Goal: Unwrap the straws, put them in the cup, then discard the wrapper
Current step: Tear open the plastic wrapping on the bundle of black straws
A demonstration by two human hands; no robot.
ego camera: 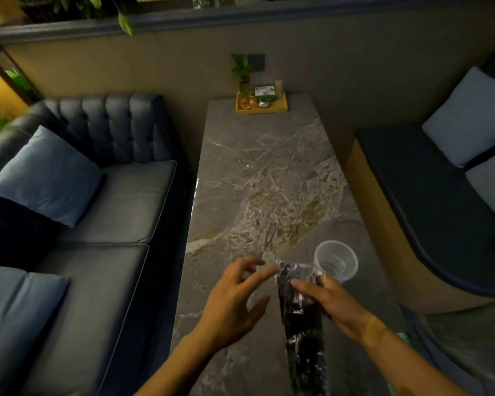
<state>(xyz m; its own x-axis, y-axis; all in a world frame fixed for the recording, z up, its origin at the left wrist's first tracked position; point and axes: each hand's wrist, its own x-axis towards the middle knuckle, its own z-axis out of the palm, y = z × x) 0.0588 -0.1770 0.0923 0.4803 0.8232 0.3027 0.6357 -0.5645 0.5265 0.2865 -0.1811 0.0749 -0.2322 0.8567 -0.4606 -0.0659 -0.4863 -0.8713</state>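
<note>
Right hand [330, 302] is closed around the upper part of the straw pack [302, 321], fingers wrapped over its top from the right side. The pack is a long bundle of dark straws sealed in clear, crinkled wrapper, held over the near end of the table [257, 172] and running from beside the cup down toward the near edge of view. Left hand [235, 298] is open, fingers spread and slightly curled; its forefinger tip reaches to the top left corner of the wrapper, contact or not cannot be told.

Cup [335, 260]: clear plastic, upright, on the table just beyond and right of the pack's top end. Nothing visible inside it. A tan band sits on the right wrist.

Tray [262, 110]: yellow, at the far end of the table against the wall, holding a small green plant in a glass vessel, a small box and other items too small to identify.

Surroundings: dark sofa [103, 201] with pillows to the left, a bench [429, 201] with pale cushions to the right.
</note>
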